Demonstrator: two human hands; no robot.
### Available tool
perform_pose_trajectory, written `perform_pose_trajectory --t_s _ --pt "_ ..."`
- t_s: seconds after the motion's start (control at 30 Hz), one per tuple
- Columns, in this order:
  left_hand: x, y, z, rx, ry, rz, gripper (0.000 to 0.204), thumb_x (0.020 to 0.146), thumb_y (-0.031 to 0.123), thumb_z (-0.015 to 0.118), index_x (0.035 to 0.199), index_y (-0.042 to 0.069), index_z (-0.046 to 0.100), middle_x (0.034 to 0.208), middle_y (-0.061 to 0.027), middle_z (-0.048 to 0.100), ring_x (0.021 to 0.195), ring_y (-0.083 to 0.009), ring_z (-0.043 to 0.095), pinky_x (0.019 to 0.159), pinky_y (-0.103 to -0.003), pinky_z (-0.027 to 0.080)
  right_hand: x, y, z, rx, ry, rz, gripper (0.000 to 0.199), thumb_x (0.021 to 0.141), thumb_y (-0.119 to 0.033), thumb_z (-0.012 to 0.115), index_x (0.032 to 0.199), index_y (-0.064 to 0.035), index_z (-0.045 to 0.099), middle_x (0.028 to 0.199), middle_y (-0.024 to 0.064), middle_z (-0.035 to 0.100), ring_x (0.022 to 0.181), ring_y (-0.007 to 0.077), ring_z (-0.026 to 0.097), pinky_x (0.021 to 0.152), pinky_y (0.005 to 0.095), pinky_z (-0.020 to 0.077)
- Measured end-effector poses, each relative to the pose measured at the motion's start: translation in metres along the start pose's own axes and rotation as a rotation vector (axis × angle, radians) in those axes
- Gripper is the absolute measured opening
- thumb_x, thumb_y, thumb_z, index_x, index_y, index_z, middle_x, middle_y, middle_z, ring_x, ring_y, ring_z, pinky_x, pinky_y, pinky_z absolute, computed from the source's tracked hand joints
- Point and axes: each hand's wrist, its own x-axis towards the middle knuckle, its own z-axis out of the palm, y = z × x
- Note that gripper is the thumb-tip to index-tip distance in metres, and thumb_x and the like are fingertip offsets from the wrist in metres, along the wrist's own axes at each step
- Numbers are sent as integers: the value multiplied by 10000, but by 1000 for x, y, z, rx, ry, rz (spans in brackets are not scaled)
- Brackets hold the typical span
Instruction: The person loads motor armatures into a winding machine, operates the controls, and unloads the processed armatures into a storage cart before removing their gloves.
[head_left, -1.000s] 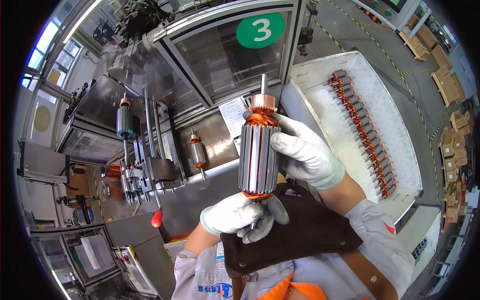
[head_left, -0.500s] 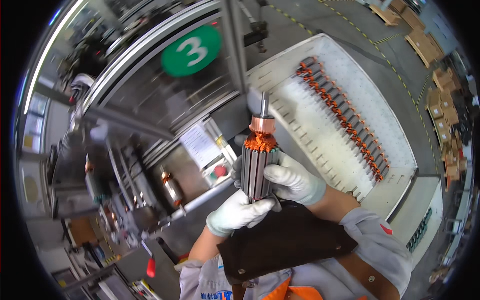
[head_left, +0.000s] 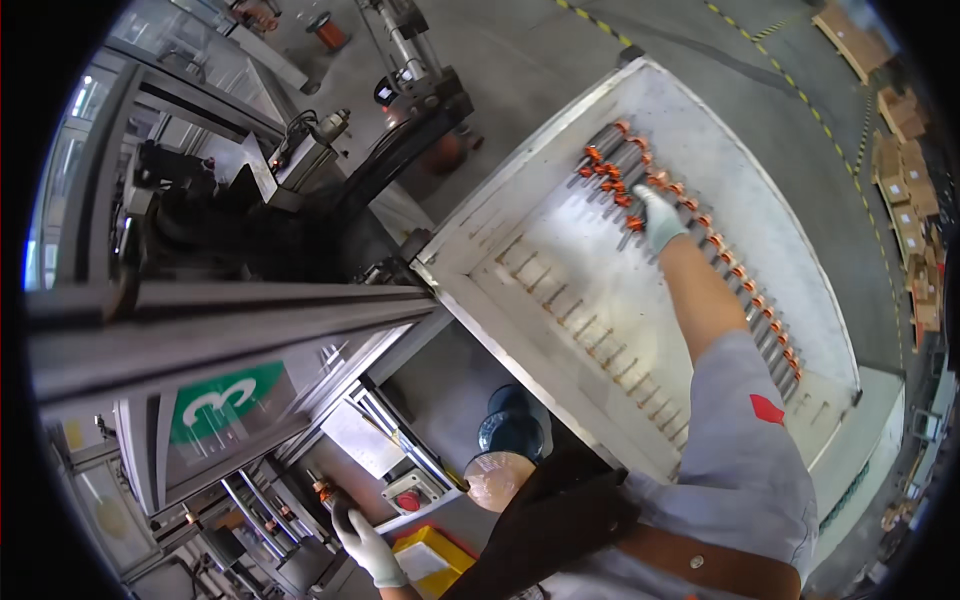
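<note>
My right hand [head_left: 662, 222], in a white glove with grey fingers, reaches into a large white bin [head_left: 545, 165]. Its fingers close on a motor armature [head_left: 635, 224] among others with steel shafts and orange copper windings; the hand partly covers it. Down at the lower left, my left hand [head_left: 368, 550] is at the machine. Its grey fingers are closed around the body of another armature [head_left: 324, 491], whose shaft and copper end show beyond the fingertips.
A long slanting row of armatures [head_left: 738, 268] lines the bin. Near my left hand are a red button [head_left: 408, 500] and a yellow box [head_left: 432, 562]. A machine frame with a green sign [head_left: 228, 402] stands left. Blue round containers [head_left: 510, 432] sit below the bin.
Both hands held one armature upright before me. Now they are apart: my right hand is in the bin with an armature, my left at the machine's armature. The view has shifted too.
</note>
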Motion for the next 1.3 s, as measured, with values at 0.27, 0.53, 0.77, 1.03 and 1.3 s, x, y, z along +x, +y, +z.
perform_pose_trajectory --t_s 0.27,0.53,0.77,1.03,1.3 --pt "-21 -127 -44 770 95 -382 597 967 294 578 1437 -41 425 1318 -245 569 1248 -381 532 1057 -434 421 104 -19 21 -173 335 -52 575 877 -336 718 1287 43 581 1219 157 668 1099 236 619 963 352 474" --pt "-16 -118 -28 613 84 -477 632 897 490 520 1209 -49 630 1202 -311 638 1105 -457 604 975 -474 458 -55 -32 3 -372 146 -365 815 847 -382 693 1424 113 397 1317 258 584 1165 337 591 1023 386 443" --pt "5 -91 -63 -64 -164 -590 339 963 360 583 931 25 621 854 -130 571 746 -261 535 611 -362 426 -231 45 -18 -171 -223 -269 423 964 -238 646 1320 -29 557 1096 34 636 930 140 603 796 303 526" --pt "29 -180 -89 -1099 -589 -748 269 1006 399 507 890 161 558 621 64 447 438 -83 384 406 -255 336 -469 107 -24 -125 -507 -295 481 989 -302 612 1381 -42 513 1268 53 599 1106 161 597 953 330 502" --pt "-98 -97 -162 -1306 -1158 -576 303 1037 407 489 967 119 553 585 86 342 429 -72 294 431 -249 246 -668 174 9 -301 -933 -224 447 994 -299 609 1339 -22 547 1103 -2 604 943 76 539 842 260 477"
